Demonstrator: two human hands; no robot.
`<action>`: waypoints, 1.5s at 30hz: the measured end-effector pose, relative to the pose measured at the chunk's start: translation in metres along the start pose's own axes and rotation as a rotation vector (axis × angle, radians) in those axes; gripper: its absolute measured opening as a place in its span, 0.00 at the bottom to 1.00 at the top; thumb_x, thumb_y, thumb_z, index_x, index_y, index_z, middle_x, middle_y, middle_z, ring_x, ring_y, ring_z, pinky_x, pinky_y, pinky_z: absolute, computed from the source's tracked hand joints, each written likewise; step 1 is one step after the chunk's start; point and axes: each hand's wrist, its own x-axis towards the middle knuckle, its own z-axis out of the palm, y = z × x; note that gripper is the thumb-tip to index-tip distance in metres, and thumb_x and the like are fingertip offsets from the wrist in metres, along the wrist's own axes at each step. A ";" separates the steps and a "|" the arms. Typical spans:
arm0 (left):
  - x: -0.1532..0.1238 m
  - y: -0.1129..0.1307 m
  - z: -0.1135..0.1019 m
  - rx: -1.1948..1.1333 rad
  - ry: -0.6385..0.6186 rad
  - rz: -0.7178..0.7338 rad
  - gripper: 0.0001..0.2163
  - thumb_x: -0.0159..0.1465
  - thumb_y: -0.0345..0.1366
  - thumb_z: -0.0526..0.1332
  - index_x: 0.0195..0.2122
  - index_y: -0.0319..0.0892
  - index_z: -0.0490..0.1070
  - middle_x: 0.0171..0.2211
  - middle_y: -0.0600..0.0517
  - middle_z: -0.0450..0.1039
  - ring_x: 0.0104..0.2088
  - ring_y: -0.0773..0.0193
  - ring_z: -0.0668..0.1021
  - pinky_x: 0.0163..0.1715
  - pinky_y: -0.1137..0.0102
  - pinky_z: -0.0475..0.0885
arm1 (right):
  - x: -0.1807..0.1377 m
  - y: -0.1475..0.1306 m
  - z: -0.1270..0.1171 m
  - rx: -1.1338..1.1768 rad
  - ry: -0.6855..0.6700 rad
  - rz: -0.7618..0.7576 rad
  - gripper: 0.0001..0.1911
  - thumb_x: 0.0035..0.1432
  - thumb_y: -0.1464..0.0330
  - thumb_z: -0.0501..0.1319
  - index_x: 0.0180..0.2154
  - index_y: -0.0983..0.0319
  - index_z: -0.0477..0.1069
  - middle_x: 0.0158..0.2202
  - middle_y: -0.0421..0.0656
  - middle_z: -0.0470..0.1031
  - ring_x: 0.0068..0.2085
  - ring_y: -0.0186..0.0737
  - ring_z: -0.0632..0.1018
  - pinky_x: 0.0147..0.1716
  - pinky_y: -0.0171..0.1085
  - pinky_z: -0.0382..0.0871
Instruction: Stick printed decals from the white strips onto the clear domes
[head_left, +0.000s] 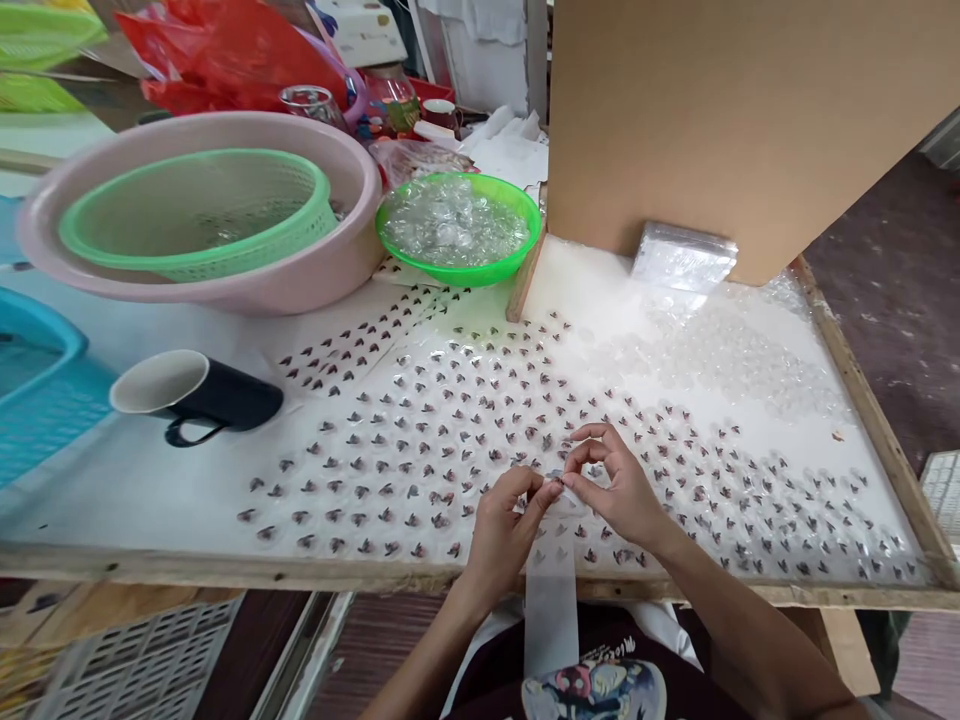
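Note:
My left hand (511, 522) and my right hand (616, 488) meet over the table's front part, thumbs and forefingers pinched close together. Both pinch at the upper end of a translucent sticker strip (551, 620), which runs down over the table edge toward my lap. A small dark speck shows between the fingertips; its exact form is too small to tell. The right hand's other fingers are loosely curled. Around the hands, clear discs with small dark, winged-looking stickers (386, 490) lie spread in loose rows on the white tabletop (187, 500).
A green bowl (480, 272) of clear discs and a pink basin (285, 290) holding a green colander (202, 262) stand at the back. A dark mug (240, 392) lies on its side at left, near a blue basket (52, 400). Cardboard (720, 120) rises behind a clear-wrapped stack (684, 258).

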 end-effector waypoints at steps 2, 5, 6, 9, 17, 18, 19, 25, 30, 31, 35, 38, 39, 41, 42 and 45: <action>0.003 -0.003 -0.002 -0.008 -0.010 0.008 0.15 0.66 0.40 0.56 0.24 0.43 0.59 0.23 0.55 0.63 0.28 0.66 0.67 0.29 0.72 0.62 | 0.007 -0.002 -0.004 0.015 0.030 0.003 0.18 0.60 0.64 0.62 0.49 0.57 0.60 0.32 0.39 0.73 0.36 0.39 0.75 0.40 0.42 0.71; 0.005 -0.008 -0.005 -0.036 -0.049 0.020 0.13 0.66 0.38 0.55 0.24 0.43 0.58 0.24 0.55 0.62 0.27 0.66 0.66 0.28 0.73 0.61 | 0.030 0.000 -0.026 0.014 0.179 0.007 0.18 0.59 0.62 0.63 0.48 0.56 0.60 0.33 0.41 0.74 0.36 0.41 0.75 0.39 0.43 0.72; 0.005 -0.010 -0.006 -0.052 -0.066 0.018 0.13 0.67 0.38 0.55 0.24 0.43 0.58 0.24 0.55 0.62 0.26 0.66 0.65 0.27 0.73 0.61 | 0.040 0.003 -0.037 -0.006 0.244 0.017 0.20 0.58 0.62 0.64 0.48 0.56 0.59 0.33 0.40 0.74 0.36 0.41 0.75 0.38 0.42 0.71; 0.004 -0.012 -0.009 -0.097 -0.104 -0.006 0.14 0.67 0.38 0.54 0.24 0.43 0.59 0.23 0.56 0.60 0.26 0.67 0.63 0.27 0.72 0.60 | 0.075 0.023 -0.075 -0.126 0.390 0.100 0.24 0.53 0.62 0.64 0.48 0.58 0.57 0.30 0.38 0.74 0.33 0.39 0.74 0.34 0.40 0.68; 0.003 -0.013 -0.016 -0.127 -0.104 -0.042 0.14 0.67 0.38 0.55 0.24 0.42 0.59 0.22 0.56 0.58 0.25 0.67 0.62 0.26 0.72 0.58 | 0.117 0.068 -0.108 -0.298 0.345 0.323 0.26 0.47 0.63 0.61 0.47 0.58 0.55 0.29 0.37 0.73 0.28 0.37 0.71 0.27 0.35 0.62; 0.003 -0.014 -0.017 -0.122 -0.101 -0.049 0.14 0.67 0.38 0.55 0.23 0.42 0.59 0.22 0.56 0.58 0.25 0.67 0.62 0.26 0.72 0.58 | 0.117 0.071 -0.107 -0.318 0.342 0.331 0.26 0.47 0.63 0.61 0.47 0.58 0.55 0.29 0.37 0.73 0.28 0.37 0.71 0.27 0.35 0.62; 0.003 -0.015 -0.017 -0.117 -0.100 -0.056 0.14 0.67 0.38 0.55 0.23 0.42 0.60 0.22 0.56 0.58 0.25 0.67 0.63 0.27 0.72 0.58 | 0.118 0.072 -0.106 -0.338 0.339 0.334 0.26 0.47 0.63 0.60 0.48 0.58 0.55 0.30 0.37 0.73 0.28 0.37 0.72 0.26 0.35 0.62; 0.004 -0.015 -0.017 -0.104 -0.093 -0.071 0.14 0.66 0.37 0.55 0.22 0.43 0.59 0.21 0.56 0.60 0.24 0.67 0.64 0.26 0.72 0.59 | 0.120 0.077 -0.097 -0.627 0.324 0.263 0.22 0.51 0.68 0.57 0.49 0.59 0.56 0.29 0.37 0.72 0.31 0.41 0.74 0.38 0.41 0.65; 0.005 -0.013 -0.019 -0.104 -0.098 -0.064 0.14 0.66 0.38 0.55 0.22 0.43 0.60 0.21 0.56 0.61 0.24 0.67 0.65 0.26 0.72 0.60 | 0.117 0.074 -0.091 -0.962 0.353 0.159 0.21 0.53 0.70 0.58 0.50 0.60 0.60 0.39 0.46 0.72 0.39 0.47 0.75 0.50 0.50 0.58; 0.004 -0.012 -0.019 -0.104 -0.100 -0.063 0.14 0.66 0.38 0.55 0.23 0.43 0.60 0.21 0.56 0.61 0.25 0.67 0.65 0.26 0.72 0.60 | 0.116 0.073 -0.092 -0.976 0.373 0.138 0.20 0.53 0.69 0.58 0.49 0.60 0.61 0.43 0.48 0.71 0.42 0.49 0.75 0.50 0.50 0.59; 0.003 -0.011 -0.021 -0.105 -0.106 -0.055 0.14 0.66 0.38 0.55 0.23 0.42 0.61 0.22 0.55 0.62 0.25 0.66 0.66 0.27 0.72 0.61 | 0.119 0.068 -0.096 -0.823 0.419 0.085 0.09 0.57 0.65 0.57 0.40 0.59 0.68 0.45 0.48 0.72 0.43 0.46 0.73 0.46 0.46 0.63; 0.003 -0.009 -0.021 -0.110 -0.115 -0.064 0.14 0.66 0.40 0.55 0.23 0.42 0.62 0.22 0.54 0.63 0.26 0.66 0.66 0.27 0.72 0.61 | 0.127 0.065 -0.097 -0.541 0.297 0.197 0.07 0.56 0.64 0.57 0.33 0.60 0.70 0.35 0.44 0.75 0.33 0.40 0.73 0.36 0.40 0.66; 0.003 -0.009 -0.021 -0.115 -0.118 -0.069 0.14 0.66 0.40 0.55 0.24 0.42 0.62 0.23 0.54 0.63 0.26 0.65 0.66 0.27 0.72 0.61 | 0.130 0.065 -0.096 -0.471 0.254 0.246 0.06 0.55 0.64 0.58 0.31 0.60 0.70 0.32 0.43 0.75 0.32 0.39 0.73 0.33 0.38 0.66; 0.002 -0.008 -0.020 -0.122 -0.121 -0.077 0.15 0.67 0.42 0.54 0.24 0.43 0.62 0.23 0.53 0.63 0.26 0.65 0.66 0.26 0.71 0.61 | 0.137 0.066 -0.093 -0.415 0.219 0.311 0.05 0.53 0.66 0.59 0.29 0.60 0.71 0.30 0.42 0.75 0.31 0.38 0.73 0.31 0.37 0.66; 0.002 -0.008 -0.020 -0.124 -0.121 -0.080 0.15 0.67 0.43 0.54 0.24 0.43 0.62 0.23 0.53 0.63 0.26 0.65 0.66 0.27 0.71 0.61 | 0.139 0.067 -0.092 -0.422 0.221 0.322 0.05 0.53 0.67 0.59 0.29 0.61 0.71 0.30 0.42 0.75 0.31 0.38 0.74 0.31 0.37 0.66; 0.002 -0.009 -0.020 -0.130 -0.110 -0.082 0.16 0.67 0.43 0.54 0.24 0.43 0.62 0.22 0.54 0.62 0.26 0.65 0.65 0.27 0.71 0.60 | 0.144 0.069 -0.087 -0.498 0.225 0.311 0.04 0.52 0.68 0.59 0.29 0.61 0.72 0.31 0.43 0.76 0.32 0.38 0.74 0.32 0.36 0.66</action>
